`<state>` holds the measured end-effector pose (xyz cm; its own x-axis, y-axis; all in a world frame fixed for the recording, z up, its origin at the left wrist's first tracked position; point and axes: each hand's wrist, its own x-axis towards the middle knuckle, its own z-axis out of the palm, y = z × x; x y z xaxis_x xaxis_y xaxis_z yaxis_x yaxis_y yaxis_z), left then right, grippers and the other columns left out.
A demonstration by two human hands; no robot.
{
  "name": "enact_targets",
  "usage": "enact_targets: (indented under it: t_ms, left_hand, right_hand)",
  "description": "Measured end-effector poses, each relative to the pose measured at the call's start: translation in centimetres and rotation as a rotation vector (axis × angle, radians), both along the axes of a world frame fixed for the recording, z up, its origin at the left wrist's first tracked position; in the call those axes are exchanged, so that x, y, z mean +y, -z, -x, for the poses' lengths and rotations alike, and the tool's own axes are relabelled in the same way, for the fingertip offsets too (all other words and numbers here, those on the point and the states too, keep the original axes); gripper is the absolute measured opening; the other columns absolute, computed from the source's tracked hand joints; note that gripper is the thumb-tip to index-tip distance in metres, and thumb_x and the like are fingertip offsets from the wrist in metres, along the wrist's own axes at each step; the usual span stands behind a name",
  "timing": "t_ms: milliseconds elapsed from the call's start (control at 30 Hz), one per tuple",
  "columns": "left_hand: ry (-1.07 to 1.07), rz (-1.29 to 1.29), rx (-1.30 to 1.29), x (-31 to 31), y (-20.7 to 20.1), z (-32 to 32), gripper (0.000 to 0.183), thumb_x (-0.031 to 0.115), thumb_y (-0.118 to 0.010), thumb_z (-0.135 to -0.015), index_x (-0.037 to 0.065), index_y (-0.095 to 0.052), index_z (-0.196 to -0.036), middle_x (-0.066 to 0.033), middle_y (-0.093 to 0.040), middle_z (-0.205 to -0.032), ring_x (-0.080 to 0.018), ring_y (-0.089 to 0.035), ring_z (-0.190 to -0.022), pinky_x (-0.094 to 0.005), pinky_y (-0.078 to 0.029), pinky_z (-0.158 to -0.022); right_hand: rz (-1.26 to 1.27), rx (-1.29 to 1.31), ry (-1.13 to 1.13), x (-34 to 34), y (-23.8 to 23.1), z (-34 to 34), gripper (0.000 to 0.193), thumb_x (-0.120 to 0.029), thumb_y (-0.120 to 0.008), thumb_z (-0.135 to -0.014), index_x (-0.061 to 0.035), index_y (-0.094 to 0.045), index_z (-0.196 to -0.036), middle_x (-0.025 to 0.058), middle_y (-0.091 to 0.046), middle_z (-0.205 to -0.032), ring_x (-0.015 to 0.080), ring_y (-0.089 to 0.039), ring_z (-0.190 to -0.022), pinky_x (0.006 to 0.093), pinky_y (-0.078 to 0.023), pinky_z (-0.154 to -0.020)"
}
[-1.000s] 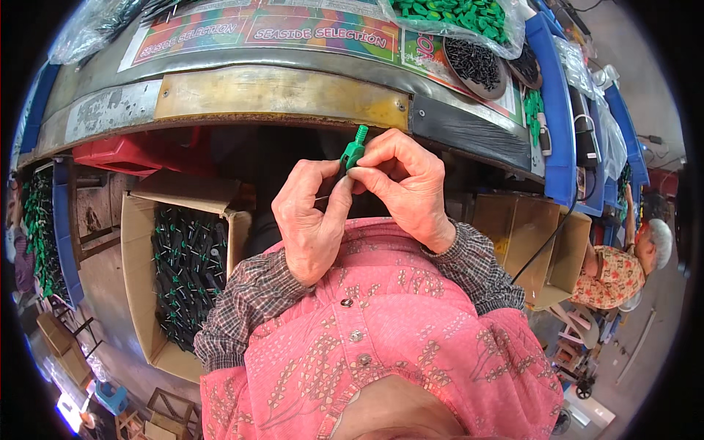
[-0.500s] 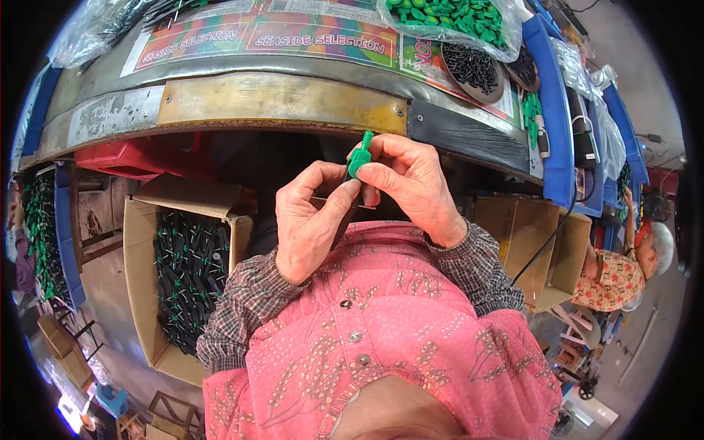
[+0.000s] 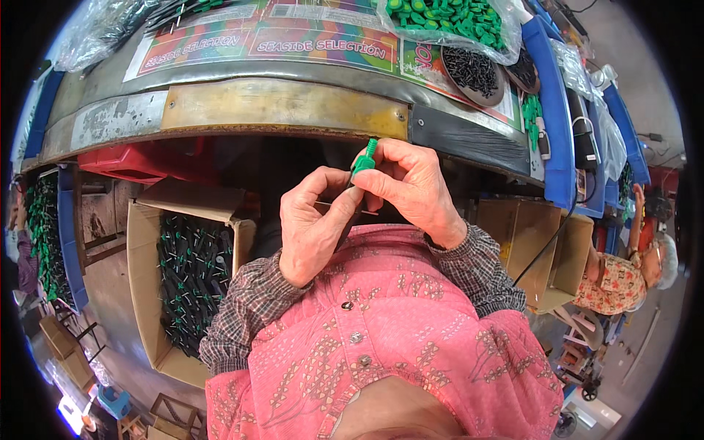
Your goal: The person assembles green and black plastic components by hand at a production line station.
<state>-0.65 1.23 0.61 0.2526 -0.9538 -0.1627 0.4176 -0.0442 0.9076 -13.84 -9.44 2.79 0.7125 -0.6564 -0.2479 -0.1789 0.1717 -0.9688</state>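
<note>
Head view: at frame centre, left hand in narrow pinch on dark lower part of green-and-black piece; right hand likewise pinched at its green part, threaded tip upward. At left, cardboard box with many dark slender parts; upper right, clear bag of green parts, overlapping round dish of small black pieces.

Left hand and right hand close together, both pinching thumb-to-finger, fingers curled; forearms angled inward.
</note>
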Motion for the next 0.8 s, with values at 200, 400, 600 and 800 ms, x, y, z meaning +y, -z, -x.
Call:
enact_targets:
  t_ms: [200,400,600,800]
  left_hand:
    - [-0.014,0.053,0.029,0.1,0.3,0.0,0.007,-0.001,-0.058,-0.093,-0.006,-0.059,-0.098,-0.0107,-0.068,-0.087,-0.0126,-0.065,-0.079,-0.0262,-0.055,-0.074]
    - [-0.22,0.103,-0.75,0.0,-1.7,-0.7,0.034,0.003,-0.078,-0.072,0.001,-0.061,-0.1,-0.0113,-0.061,-0.092,-0.0197,-0.064,-0.077,-0.0302,-0.052,-0.065]
    - [-0.355,0.25,-1.133,-0.6,-1.7,-1.6,0.05,-0.002,-0.077,-0.063,0.006,-0.061,-0.109,-0.0125,-0.054,-0.101,-0.0282,-0.06,-0.084,-0.0353,-0.052,-0.066]
    - [-0.355,0.252,-1.162,-1.8,-2.8,-3.1,0.047,-0.005,-0.074,-0.065,0.006,-0.063,-0.11,-0.0152,-0.053,-0.108,-0.0275,-0.062,-0.087,-0.0347,-0.053,-0.07]
  right_hand:
    - [0.01,-0.001,0.06,0.5,-0.2,-0.5,0.019,-0.015,-0.07,-0.087,0.0015,-0.062,-0.09,0.0004,-0.061,-0.073,0.0045,-0.057,-0.061,0.0203,-0.048,-0.051]
    - [0.014,-0.112,0.114,0.6,-0.7,-0.9,0.014,-0.01,-0.071,-0.086,0.0003,-0.063,-0.092,0.0006,-0.063,-0.077,0.0047,-0.058,-0.062,0.0202,-0.049,-0.053]
    - [0.074,-0.155,0.165,0.3,-1.7,-2.2,0.015,-0.009,-0.072,-0.086,0.0,-0.063,-0.094,-0.0003,-0.063,-0.075,0.0032,-0.056,-0.059,0.0187,-0.046,-0.05]
    - [0.149,-0.169,0.166,-1.2,-2.3,-3.5,0.017,-0.012,-0.072,-0.087,0.0004,-0.063,-0.095,0.0001,-0.063,-0.072,0.0036,-0.055,-0.057,0.0192,-0.044,-0.048]
